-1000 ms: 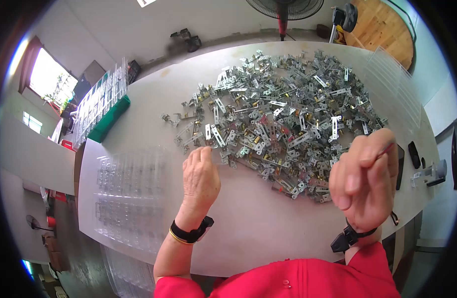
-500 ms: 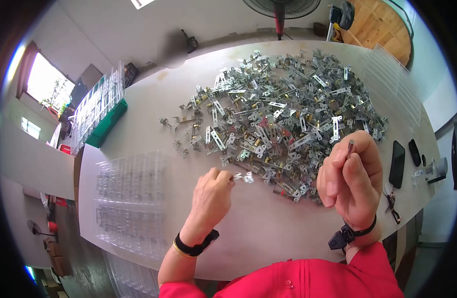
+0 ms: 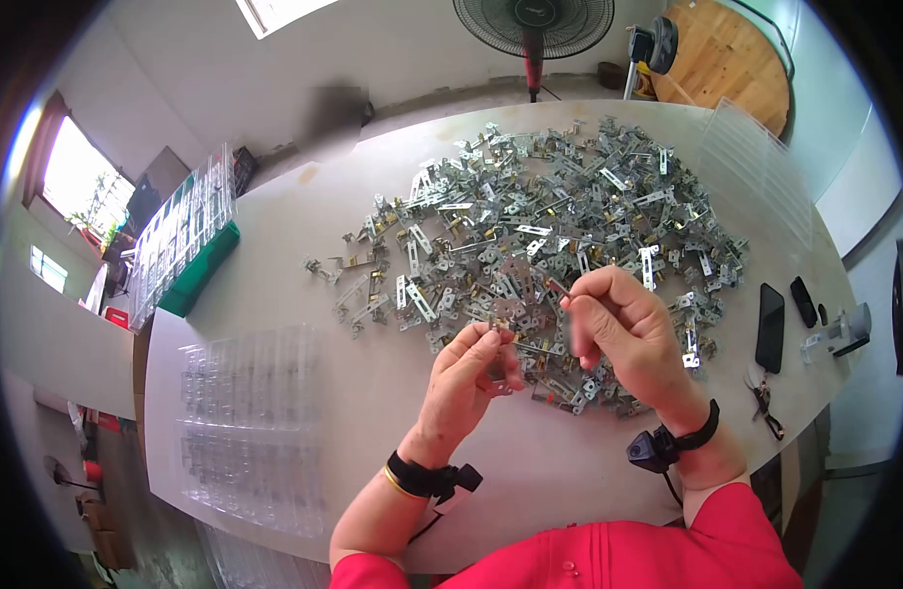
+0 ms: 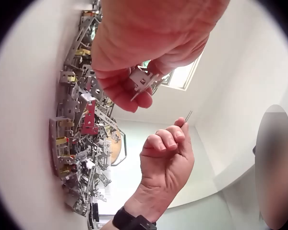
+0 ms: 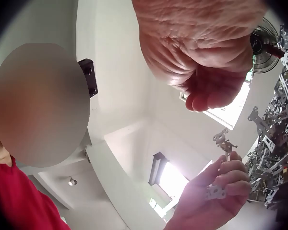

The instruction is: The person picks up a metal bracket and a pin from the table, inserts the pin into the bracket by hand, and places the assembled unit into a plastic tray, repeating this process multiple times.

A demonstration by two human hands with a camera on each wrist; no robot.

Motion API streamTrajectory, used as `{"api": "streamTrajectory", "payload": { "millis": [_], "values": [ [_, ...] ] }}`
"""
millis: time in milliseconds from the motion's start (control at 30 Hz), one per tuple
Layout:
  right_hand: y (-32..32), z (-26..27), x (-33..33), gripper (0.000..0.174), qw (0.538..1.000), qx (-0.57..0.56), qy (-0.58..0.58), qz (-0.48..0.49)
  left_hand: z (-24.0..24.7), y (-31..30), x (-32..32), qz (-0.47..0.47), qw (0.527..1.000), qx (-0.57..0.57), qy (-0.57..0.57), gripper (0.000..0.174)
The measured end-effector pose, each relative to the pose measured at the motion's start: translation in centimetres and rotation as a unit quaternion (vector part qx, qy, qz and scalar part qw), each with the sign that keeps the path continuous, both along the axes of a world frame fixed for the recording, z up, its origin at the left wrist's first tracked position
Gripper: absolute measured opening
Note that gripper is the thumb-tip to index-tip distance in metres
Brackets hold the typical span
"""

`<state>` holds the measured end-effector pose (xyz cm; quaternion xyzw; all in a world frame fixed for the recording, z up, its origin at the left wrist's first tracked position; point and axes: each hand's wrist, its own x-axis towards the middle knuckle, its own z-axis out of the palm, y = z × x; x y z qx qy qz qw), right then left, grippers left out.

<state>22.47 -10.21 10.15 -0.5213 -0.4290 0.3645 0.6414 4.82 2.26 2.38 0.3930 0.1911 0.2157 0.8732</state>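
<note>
My left hand [image 3: 458, 383] is at the near edge of the pile, its thumb and fingers gripping a small silver metal bracket [image 4: 142, 79]. The bracket has punched holes and stands out above the fingertips in the right wrist view, while a second flat perforated end [image 5: 215, 192] shows against the palm. My right hand [image 3: 623, 324] is just right of the left, over the pile, and pinches a thin metal rod [image 4: 188, 116] between thumb and forefinger. The rod's tip points toward the left hand; its other end is hidden in the fingers.
A wide heap of metal brackets [image 3: 530, 211] covers the table's middle. Clear plastic trays [image 3: 250, 432] lie at the left, with a green crate [image 3: 201, 270] beyond. At the right are a phone [image 3: 770, 329], pliers [image 3: 763, 404] and a clear sheet [image 3: 756, 172].
The left hand has come away from the pile's left edge with a bracket and moved right. The right hand has shifted left and forward with the rod, and the two hands are now close together.
</note>
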Motion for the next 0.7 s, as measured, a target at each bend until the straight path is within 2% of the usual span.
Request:
{"api": "streamTrajectory", "payload": {
  "millis": [67, 167, 300, 567, 633, 700],
  "values": [
    [0.2, -0.4, -0.3, 0.009, 0.999, -0.029, -0.032, 0.003, -0.8, -0.2, 0.1, 0.023, 0.999, -0.027, -0.032, 0.023],
    [0.7, -1.5, -1.1, 0.009, 0.996, -0.066, -0.059, 0.002, -1.6, -0.5, -0.2, 0.039, 0.999, -0.004, -0.03, 0.023],
    [0.8, -2.6, -1.8, 0.009, 0.983, -0.066, -0.171, -0.023, -2.1, -0.5, -0.3, 0.044, 0.999, 0.004, -0.02, 0.022],
    [0.2, -3.0, -2.2, 0.009, 0.967, -0.053, -0.244, -0.057, -2.2, -1.5, -0.1, 0.077, 0.994, 0.072, 0.03, 0.029],
    [0.1, -3.0, -2.2, 0.01, 0.964, -0.089, -0.247, -0.039, -2.3, -1.6, -0.1, 0.086, 0.989, 0.113, 0.03, 0.027],
    [0.1, -3.0, -2.4, 0.009, 0.965, -0.079, -0.246, -0.037, -2.3, -1.7, -0.1, 0.091, 0.987, 0.125, 0.037, 0.027]
  ]
}}
